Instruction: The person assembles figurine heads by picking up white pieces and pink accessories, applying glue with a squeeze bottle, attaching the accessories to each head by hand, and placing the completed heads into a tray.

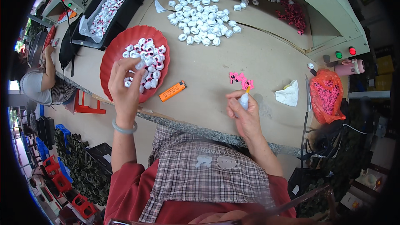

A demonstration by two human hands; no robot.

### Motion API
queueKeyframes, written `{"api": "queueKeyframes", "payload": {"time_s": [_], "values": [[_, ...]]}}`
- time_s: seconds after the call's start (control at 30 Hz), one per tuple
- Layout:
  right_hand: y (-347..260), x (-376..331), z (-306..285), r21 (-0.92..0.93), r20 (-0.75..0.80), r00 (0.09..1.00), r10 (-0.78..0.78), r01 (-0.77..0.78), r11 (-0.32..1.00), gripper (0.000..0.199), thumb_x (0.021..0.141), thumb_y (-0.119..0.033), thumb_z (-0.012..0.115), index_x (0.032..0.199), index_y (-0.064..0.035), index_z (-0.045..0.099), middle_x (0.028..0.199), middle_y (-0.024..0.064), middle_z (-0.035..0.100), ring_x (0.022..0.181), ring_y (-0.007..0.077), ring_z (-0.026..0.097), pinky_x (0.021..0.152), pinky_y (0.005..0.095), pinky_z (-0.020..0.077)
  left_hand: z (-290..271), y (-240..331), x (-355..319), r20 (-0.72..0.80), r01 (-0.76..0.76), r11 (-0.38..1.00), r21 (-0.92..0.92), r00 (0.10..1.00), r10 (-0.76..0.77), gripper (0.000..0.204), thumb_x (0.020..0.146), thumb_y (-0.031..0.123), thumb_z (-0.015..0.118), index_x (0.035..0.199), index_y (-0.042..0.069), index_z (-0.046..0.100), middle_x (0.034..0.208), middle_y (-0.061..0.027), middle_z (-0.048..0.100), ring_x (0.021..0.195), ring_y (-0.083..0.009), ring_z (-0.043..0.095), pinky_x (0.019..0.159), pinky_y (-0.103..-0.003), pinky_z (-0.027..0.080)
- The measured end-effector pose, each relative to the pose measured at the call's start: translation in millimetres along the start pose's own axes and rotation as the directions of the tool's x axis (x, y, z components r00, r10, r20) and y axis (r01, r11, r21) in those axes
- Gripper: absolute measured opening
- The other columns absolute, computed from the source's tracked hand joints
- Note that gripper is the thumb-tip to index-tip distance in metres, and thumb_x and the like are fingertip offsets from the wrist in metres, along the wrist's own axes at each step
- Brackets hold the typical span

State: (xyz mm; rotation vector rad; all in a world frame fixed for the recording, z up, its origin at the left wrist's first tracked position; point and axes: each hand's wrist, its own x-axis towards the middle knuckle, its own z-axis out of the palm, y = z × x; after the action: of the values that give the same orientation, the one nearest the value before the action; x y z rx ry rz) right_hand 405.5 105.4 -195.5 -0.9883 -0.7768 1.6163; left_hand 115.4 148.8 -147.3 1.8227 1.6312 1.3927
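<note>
My left hand (125, 83) is over a red scalloped bowl (107, 54), thumb and fingers curved toward each other. A small rounded white piece (141, 64), slightly blurred, shows between their tips. The bowl holds many white pieces (157, 59) with dark and pink marks. My right hand (246, 114) grips a small pale squeeze bottle (243, 101) with a thin yellow nozzle. The nozzle points up at a little cluster of bright pink pieces (238, 78), some with black spots, lying on the table. Whether the nozzle touches one, I cannot tell.
An orange lighter (172, 91) lies beside the bowl. Plain white pieces (204, 25) are heaped at the back near a pale machine (333, 12). On the right are a crumpled white paper (287, 93), a red bag (327, 96) and a pink bottle (349, 67). Another person (35, 85) sits far left.
</note>
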Motion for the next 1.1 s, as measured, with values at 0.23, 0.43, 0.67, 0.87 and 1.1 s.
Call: {"api": "queueKeyframes", "payload": {"time_s": [0.23,0.43,0.67,0.87,1.1], "values": [[0.3,-6.3,-11.1,-0.095,0.020,0.999,0.042,-0.040,0.995,0.010,0.087,-0.008,0.065,0.095,-0.0015,0.063,0.070,-0.0009,0.055,0.059,0.0053,0.047,0.052,0.0201,0.0368,34.8,3.7,30.3,0.249,-0.300,0.856,0.420,0.946,0.209,0.041,0.074,-0.011,0.058,0.113,0.001,0.061,0.124,-0.0182,0.055,0.119,-0.0336,0.049,0.099,-0.040,0.041],[-1.0,-10.7,-12.0,-0.116,0.037,0.998,0.052,-0.047,0.992,0.010,0.087,-0.009,0.066,0.094,-0.0027,0.064,0.070,-0.0018,0.056,0.060,0.0041,0.048,0.053,0.0192,0.0376,99.0,-7.8,64.6,0.449,-0.466,0.718,0.516,0.862,0.237,0.031,0.077,-0.006,0.053,0.107,-0.001,0.061,0.117,-0.0205,0.053,0.105,-0.0363,0.056,0.091,-0.042,0.045],[1.4,-13.9,-20.8,-0.150,0.027,0.997,0.068,-0.063,0.987,0.009,0.087,-0.007,0.065,0.094,-0.0027,0.062,0.070,-0.0014,0.054,0.060,0.0054,0.048,0.052,0.0199,0.0368,125.3,-15.2,63.5,0.523,-0.449,0.725,0.523,0.840,0.143,0.030,0.078,-0.006,0.055,0.106,0.000,0.058,0.103,-0.0187,0.053,0.089,-0.0355,0.062,0.073,-0.042,0.052],[0.5,-12.6,-22.4,-0.108,0.036,0.995,0.088,-0.084,0.991,0.009,0.086,-0.006,0.066,0.095,-0.0024,0.064,0.076,-0.0013,0.057,0.062,0.0043,0.050,0.054,0.0193,0.0388,132.9,-9.6,46.6,0.517,-0.404,0.826,0.394,0.840,0.165,0.027,0.080,-0.002,0.060,0.106,0.003,0.057,0.096,-0.0170,0.055,0.084,-0.0363,0.062,0.071,-0.043,0.052],[-9.5,-14.6,-23.0,-0.044,0.073,0.997,0.022,-0.019,0.999,0.028,0.089,-0.008,0.057,0.115,-0.0060,0.046,0.094,0.0051,0.055,0.067,0.0071,0.050,0.056,0.0205,0.0377,110.6,17.3,28.2,0.424,-0.246,0.906,0.346,0.902,0.083,0.032,0.078,0.001,0.065,0.109,0.006,0.059,0.094,-0.0137,0.057,0.080,-0.0303,0.063,0.068,-0.040,0.051]]}}
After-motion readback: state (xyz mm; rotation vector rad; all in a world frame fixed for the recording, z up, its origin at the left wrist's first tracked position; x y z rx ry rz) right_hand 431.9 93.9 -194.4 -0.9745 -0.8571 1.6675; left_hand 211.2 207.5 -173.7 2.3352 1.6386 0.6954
